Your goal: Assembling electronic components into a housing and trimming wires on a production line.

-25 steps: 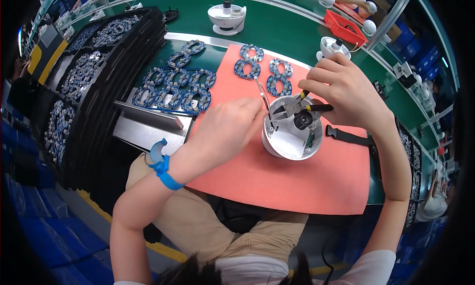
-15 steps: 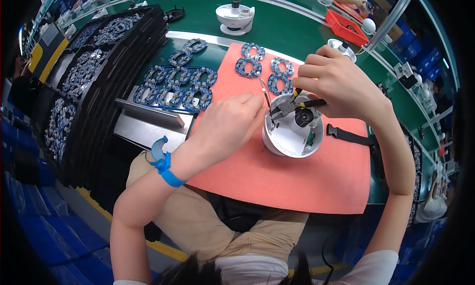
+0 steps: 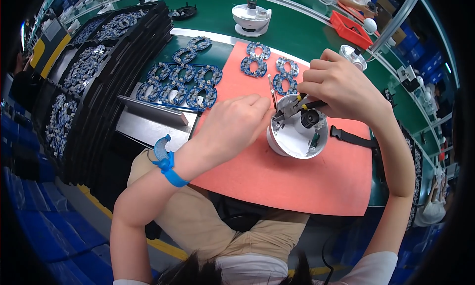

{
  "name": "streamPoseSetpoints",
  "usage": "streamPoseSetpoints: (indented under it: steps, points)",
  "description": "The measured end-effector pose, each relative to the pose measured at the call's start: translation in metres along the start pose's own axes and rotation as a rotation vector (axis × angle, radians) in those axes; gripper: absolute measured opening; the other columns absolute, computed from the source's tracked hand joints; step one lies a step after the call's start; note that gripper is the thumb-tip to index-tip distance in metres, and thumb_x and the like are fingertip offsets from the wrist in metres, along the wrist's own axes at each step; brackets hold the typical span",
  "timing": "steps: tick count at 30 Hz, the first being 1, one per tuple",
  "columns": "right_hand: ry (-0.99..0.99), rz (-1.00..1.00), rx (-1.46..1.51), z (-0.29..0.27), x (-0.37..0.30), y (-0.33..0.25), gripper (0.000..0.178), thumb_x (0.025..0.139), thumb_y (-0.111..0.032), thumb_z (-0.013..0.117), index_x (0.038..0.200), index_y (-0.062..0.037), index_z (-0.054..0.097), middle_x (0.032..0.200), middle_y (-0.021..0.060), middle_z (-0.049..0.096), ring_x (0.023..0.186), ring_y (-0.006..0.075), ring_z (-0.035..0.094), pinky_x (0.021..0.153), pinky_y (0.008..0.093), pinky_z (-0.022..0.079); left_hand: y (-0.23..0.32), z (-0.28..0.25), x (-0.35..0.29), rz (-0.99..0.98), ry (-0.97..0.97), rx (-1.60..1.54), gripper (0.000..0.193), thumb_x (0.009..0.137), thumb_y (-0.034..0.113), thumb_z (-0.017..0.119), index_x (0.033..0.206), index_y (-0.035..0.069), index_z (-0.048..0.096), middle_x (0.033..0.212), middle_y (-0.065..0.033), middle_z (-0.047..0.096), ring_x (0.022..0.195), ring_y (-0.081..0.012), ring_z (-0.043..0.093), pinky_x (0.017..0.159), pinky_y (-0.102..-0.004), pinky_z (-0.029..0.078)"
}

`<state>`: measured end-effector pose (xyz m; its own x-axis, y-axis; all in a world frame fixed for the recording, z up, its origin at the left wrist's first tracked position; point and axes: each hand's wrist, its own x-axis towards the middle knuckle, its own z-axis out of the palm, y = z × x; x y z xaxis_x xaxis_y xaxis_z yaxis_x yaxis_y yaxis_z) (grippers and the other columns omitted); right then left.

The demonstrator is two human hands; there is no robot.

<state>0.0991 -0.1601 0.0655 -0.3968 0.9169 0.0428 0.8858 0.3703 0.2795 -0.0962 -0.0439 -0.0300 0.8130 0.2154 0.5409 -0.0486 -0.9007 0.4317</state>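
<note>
My right hand (image 3: 334, 85) is closed around small pliers (image 3: 312, 105) with black and yellow handles. Their metal jaws reach over the left inner side of a round white housing (image 3: 283, 147), beside a black lens-like cylinder (image 3: 310, 118) inside it. At the housing's left rim my left hand (image 3: 237, 119), with a blue band (image 3: 173, 176) on its wrist, has its fingers pinched together. A thin, pale-tipped strip (image 3: 272, 91) rises from those fingertips; whether it is a wire or a tool I cannot tell. The exact spot the jaws touch is hidden.
Beneath the housing lies a pink mat (image 3: 277, 186), with figure-eight blue circuit boards (image 3: 254, 66) at its far side. More boards (image 3: 180, 85) lie left of it. Stacked black trays (image 3: 106, 92) stand far left. A black strap (image 3: 354, 136) lies right; a red bin (image 3: 350, 30) is farther back.
The whole view has shifted slightly, so the bench appears a little farther right. The plier jaws sit slightly lower against the housing's inner side. Both hands keep their grips.
</note>
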Motion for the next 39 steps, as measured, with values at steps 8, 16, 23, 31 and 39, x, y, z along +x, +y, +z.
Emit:
streamPoseSetpoints:
  steps: [8,16,23,31,39]
  points:
    - [0.042,-0.016,-0.045,0.002,-0.0034,-0.0021,0.027,0.059,-0.009,0.077,0.082,-0.0092,0.064,0.076,0.0002,0.055,0.079,0.0181,0.054,0.079,0.0324,0.042,0.0033,0.0031,0.0024,0.042,0.022,-0.014,0.017,0.087,0.012,0.062,0.077,0.002,0.052,0.071,-0.0133,0.056,0.062,-0.0319,0.058,0.053,-0.0405,0.046]
    - [-0.001,0.008,-0.04,0.0001,-0.0038,-0.0029,0.025,0.06,-0.007,0.073,0.083,-0.0086,0.063,0.08,0.0012,0.057,0.086,0.0174,0.056,0.079,0.0315,0.041,0.0032,0.0029,0.0013,0.069,0.033,-0.019,0.016,0.086,0.012,0.062,0.078,0.002,0.052,0.07,-0.0125,0.056,0.061,-0.0314,0.058,0.052,-0.0404,0.046]
    - [0.039,0.002,-0.059,-0.0006,-0.0018,-0.0034,0.029,0.06,-0.007,0.073,0.086,-0.0089,0.062,0.085,0.002,0.057,0.087,0.0177,0.056,0.085,0.0319,0.042,0.0045,0.002,0.0008,0.07,0.028,-0.007,0.016,0.086,0.011,0.062,0.077,0.002,0.052,0.07,-0.0118,0.055,0.06,-0.0307,0.058,0.052,-0.0398,0.046]
    - [0.04,-0.001,-0.04,-0.0016,-0.0015,-0.0019,0.03,0.059,-0.008,0.076,0.086,-0.0102,0.063,0.084,0.0004,0.058,0.085,0.017,0.057,0.083,0.0314,0.043,0.004,0.0028,0.0016,0.079,0.039,-0.009,0.016,0.085,0.011,0.063,0.077,0.003,0.052,0.068,-0.0115,0.055,0.06,-0.0299,0.058,0.051,-0.0394,0.045]
    - [0.058,-0.008,-0.037,-0.0006,-0.0016,-0.0018,0.027,0.059,-0.009,0.075,0.083,-0.0102,0.063,0.078,0.0001,0.058,0.082,0.0168,0.056,0.079,0.0312,0.043,0.0038,0.0024,0.0015,0.081,0.046,0.003,0.017,0.086,0.012,0.063,0.077,0.002,0.052,0.068,-0.0116,0.055,0.059,-0.0305,0.058,0.051,-0.0396,0.045]
